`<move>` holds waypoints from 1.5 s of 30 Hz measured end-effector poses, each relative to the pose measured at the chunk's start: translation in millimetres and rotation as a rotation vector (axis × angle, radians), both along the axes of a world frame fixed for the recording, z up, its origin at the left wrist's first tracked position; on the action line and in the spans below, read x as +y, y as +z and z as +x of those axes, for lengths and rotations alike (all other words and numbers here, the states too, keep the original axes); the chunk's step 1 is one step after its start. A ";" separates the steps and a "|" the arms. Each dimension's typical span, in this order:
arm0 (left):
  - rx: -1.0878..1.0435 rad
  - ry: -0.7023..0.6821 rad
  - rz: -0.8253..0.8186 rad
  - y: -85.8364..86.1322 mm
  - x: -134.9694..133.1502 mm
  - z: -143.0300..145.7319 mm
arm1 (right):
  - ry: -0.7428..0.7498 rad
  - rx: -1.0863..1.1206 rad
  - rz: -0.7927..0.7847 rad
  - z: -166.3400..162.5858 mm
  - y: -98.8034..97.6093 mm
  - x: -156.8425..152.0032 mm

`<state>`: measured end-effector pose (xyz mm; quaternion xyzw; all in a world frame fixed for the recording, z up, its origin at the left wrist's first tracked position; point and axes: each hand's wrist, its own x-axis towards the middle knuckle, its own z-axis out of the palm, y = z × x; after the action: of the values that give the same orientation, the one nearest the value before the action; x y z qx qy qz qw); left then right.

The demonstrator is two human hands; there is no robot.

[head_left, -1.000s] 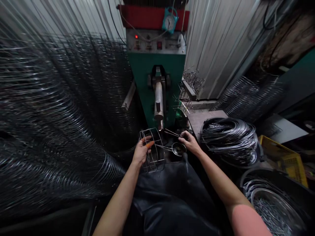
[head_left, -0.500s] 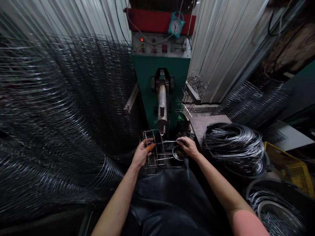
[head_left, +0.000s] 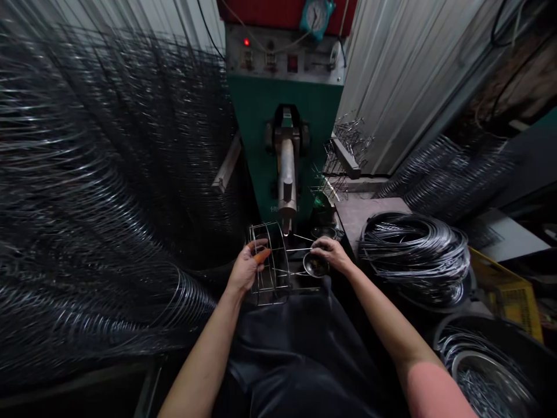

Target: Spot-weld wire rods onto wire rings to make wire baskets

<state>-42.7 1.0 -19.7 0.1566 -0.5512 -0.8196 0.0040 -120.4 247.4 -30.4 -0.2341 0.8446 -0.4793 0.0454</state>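
Observation:
My left hand [head_left: 247, 266], with orange covers on some fingers, is closed on a round wire frame [head_left: 278, 288] of bent metal rods. The frame stands tilted on its side just below the tip of a spot welding machine's arm [head_left: 287, 174]. My right hand [head_left: 329, 252] pinches the end of thin metal wires [head_left: 300, 249] that reach left toward the frame, under the electrode. Whether the wires touch the frame I cannot tell. Below that hand sits a small round bowl [head_left: 316, 266] with bits in it.
Tall stacks of wire frames [head_left: 108, 174] crowd the left. To the right, a coil of wire rings [head_left: 413, 255] lies in a tub, near a yellow crate [head_left: 505, 290]. A metal bowl of short wire pieces [head_left: 487, 389] sits lower right. The green machine cabinet [head_left: 248, 110] stands ahead.
The view has tipped down and closer to the machine. The frame and my left hand have shifted slightly left and up. The wires in my right hand now spread apart beneath the electrode.

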 end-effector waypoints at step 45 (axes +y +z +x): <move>-0.060 -0.030 0.110 5.3 2.3 -20.2 | 0.002 0.213 0.081 -32.9 10.4 -11.5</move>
<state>-62.8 3.3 -14.4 0.1730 -0.5074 -0.8435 -0.0334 -153.2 235.9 -20.1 -0.2824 0.8631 -0.4171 -0.0350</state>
